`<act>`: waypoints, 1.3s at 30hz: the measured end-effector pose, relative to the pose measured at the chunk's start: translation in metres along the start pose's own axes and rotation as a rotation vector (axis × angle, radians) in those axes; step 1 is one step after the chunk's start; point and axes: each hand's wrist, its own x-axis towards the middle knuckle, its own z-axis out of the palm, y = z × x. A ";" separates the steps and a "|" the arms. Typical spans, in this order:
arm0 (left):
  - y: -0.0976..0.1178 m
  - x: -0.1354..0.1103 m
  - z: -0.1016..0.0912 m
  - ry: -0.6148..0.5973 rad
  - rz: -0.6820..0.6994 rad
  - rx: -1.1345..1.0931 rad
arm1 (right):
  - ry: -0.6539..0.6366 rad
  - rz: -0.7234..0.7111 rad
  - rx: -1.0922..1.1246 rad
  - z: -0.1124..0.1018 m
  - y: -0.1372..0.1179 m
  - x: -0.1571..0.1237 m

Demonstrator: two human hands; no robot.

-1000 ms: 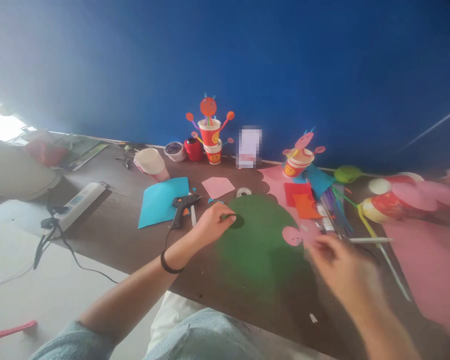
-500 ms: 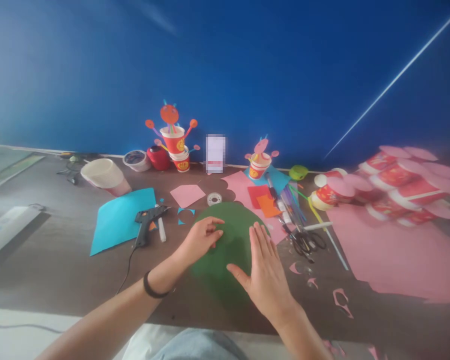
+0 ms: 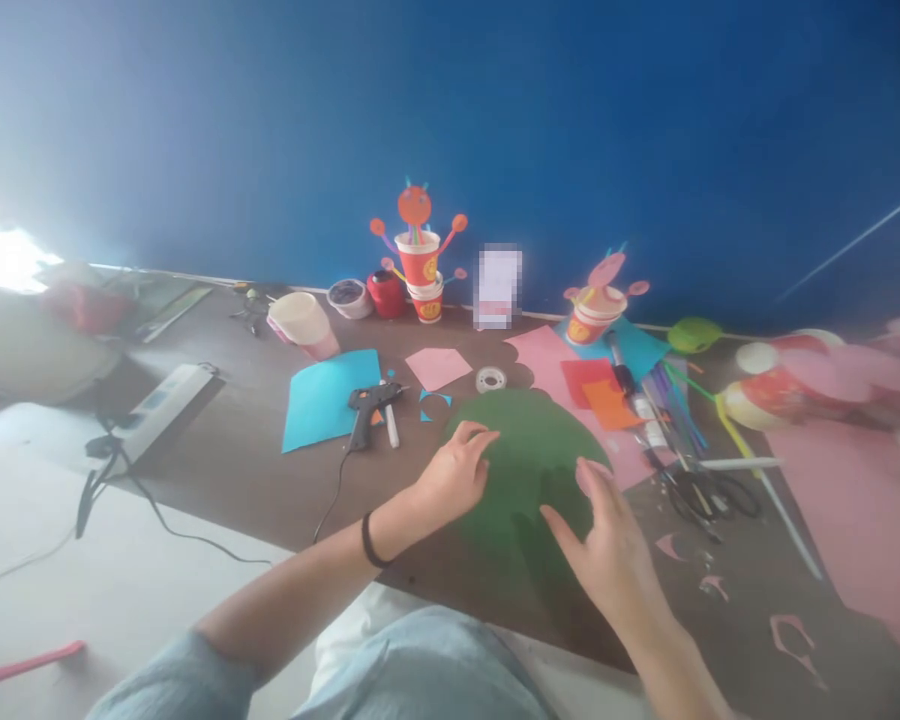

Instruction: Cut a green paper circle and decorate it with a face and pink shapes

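Observation:
A round dark green sheet [image 3: 521, 450] lies on the table in front of me. My left hand [image 3: 457, 475] is over its left edge, fingers loosely bent and thumb a little apart from the forefinger; I see nothing held in it. Over the sheet's right side is my right hand [image 3: 604, 530], thumb and fingers spread apart and nothing between them. Whether either hand presses on the sheet I cannot tell. Just beyond the sheet sits a white ring-shaped roll [image 3: 490, 379].
A black glue gun [image 3: 364, 405] rests by blue paper [image 3: 307, 410] on the left. Decorated paper cups [image 3: 420, 265] stand at the back. Scissors [image 3: 709, 495], pens and coloured paper lie right. A power strip [image 3: 169, 405] is far left.
The view has swung left, so things appear farther right. My right hand has turned from flat, with fingers together, to a more bent, edge-on pose. The green sheet stays under my hands.

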 end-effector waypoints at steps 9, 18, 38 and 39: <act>0.009 -0.030 0.006 -0.161 0.227 0.348 | -0.124 -0.107 -0.155 0.012 0.000 0.029; 0.001 -0.028 0.009 -0.130 0.250 0.376 | -0.308 -0.223 -0.178 0.013 -0.017 0.029; -0.014 -0.036 0.011 0.035 0.379 0.160 | 0.060 -0.113 0.228 0.002 -0.023 0.016; -0.016 -0.036 0.011 0.040 0.382 0.137 | 0.092 -0.113 0.220 0.000 -0.020 0.015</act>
